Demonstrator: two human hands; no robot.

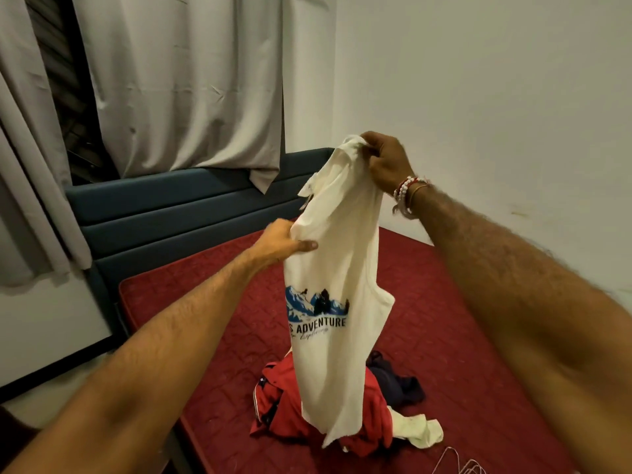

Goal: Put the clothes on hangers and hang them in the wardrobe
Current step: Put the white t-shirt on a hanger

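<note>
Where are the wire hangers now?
In the head view, the wire hangers lie at the bottom right on the red mattress, just right of the clothes pile.

Matt cloth T-shirt (338, 268), quilted mattress (444, 319)

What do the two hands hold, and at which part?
Both hold the white T-shirt: the right hand pinches its top edge, the left hand grips its side lower down.

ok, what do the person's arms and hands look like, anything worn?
Bare arms, no sleeves in view, no gloves on the left hand or right hand. Right wrist carries white bead bracelets with some red beads, plus a thin gold-coloured bangle. Left wrist wears nothing.
</note>
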